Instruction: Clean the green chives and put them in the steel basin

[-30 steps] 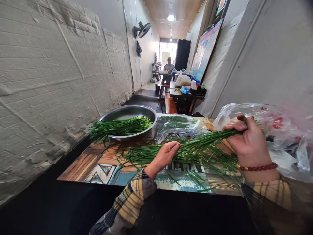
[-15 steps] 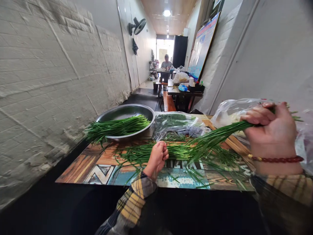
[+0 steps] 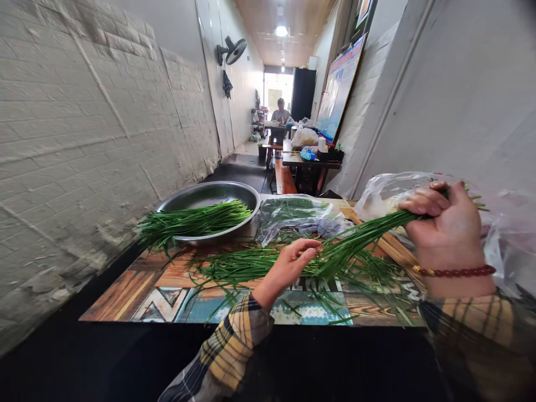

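Observation:
My right hand [image 3: 448, 223] is closed round a bunch of garlic chives [image 3: 372, 231], raised over the right side of the table, with the cut ends sticking out past the fist and the leaves hanging down to the left. Beside the hanging leaves, my left hand [image 3: 291, 265] has its fingers stretched out and the thumb apart; the fingertips are close to the leaves, and whether they touch I cannot tell. Beneath both lies a loose pile of chives [image 3: 238, 265] on the patterned tabletop [image 3: 138, 285].
A wide metal basin [image 3: 251, 195] at the back left holds more chives, their leaves over its rim. Clear plastic bags [image 3: 293, 215] stand behind the pile, and thin wooden sticks [image 3: 393, 248] lie at the right. Farther off, a person [image 3: 280, 111] sits at another table.
My left hand has moved right towards the hanging leaves, and its curled fingers have straightened. The right hand, still holding the bunch, appears slightly further left and lower; the whole view has shifted a little.

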Action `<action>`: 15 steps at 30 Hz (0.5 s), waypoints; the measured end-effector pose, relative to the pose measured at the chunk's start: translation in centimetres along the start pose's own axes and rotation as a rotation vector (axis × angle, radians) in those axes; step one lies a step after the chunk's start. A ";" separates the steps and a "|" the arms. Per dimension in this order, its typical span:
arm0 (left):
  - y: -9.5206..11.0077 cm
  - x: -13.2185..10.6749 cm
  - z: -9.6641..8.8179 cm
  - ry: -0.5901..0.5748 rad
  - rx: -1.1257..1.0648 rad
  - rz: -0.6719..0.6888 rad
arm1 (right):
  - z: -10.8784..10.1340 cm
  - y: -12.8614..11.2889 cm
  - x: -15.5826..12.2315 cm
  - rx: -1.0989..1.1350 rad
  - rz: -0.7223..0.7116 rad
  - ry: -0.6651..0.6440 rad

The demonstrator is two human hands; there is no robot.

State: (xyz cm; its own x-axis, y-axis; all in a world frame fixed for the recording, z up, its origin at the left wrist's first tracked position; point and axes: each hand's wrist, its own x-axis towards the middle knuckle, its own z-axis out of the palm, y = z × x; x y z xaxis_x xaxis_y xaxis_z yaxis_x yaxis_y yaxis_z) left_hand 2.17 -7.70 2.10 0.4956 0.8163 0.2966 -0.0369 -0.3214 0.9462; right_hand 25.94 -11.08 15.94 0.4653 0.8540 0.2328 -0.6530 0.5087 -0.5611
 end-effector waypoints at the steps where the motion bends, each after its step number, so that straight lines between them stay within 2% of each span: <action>1: 0.0 -0.2 0.3 -0.018 -0.023 -0.016 | 0.0 0.1 0.0 0.001 0.001 0.004; 4: -0.1 -0.4 1.0 -0.025 -0.053 -0.058 | 0.1 0.2 -0.2 0.012 0.012 0.017; 8: -0.8 -0.1 1.6 0.022 -0.106 -0.092 | 0.4 0.5 -0.5 0.015 0.018 0.028; 13: -2.7 0.0 1.3 0.309 -0.312 -0.181 | 0.7 0.8 -0.7 0.036 0.017 0.043; 15: -3.1 -0.1 0.8 0.370 -0.304 -0.189 | 0.8 0.9 -0.7 0.048 0.019 0.052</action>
State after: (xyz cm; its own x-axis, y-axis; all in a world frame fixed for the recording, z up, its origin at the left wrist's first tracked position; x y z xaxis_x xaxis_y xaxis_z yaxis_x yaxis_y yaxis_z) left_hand 2.87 -7.19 -0.96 0.1796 0.9796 0.0902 -0.2543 -0.0423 0.9662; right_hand 24.55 -11.16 15.93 0.4827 0.8571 0.1801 -0.6893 0.4986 -0.5256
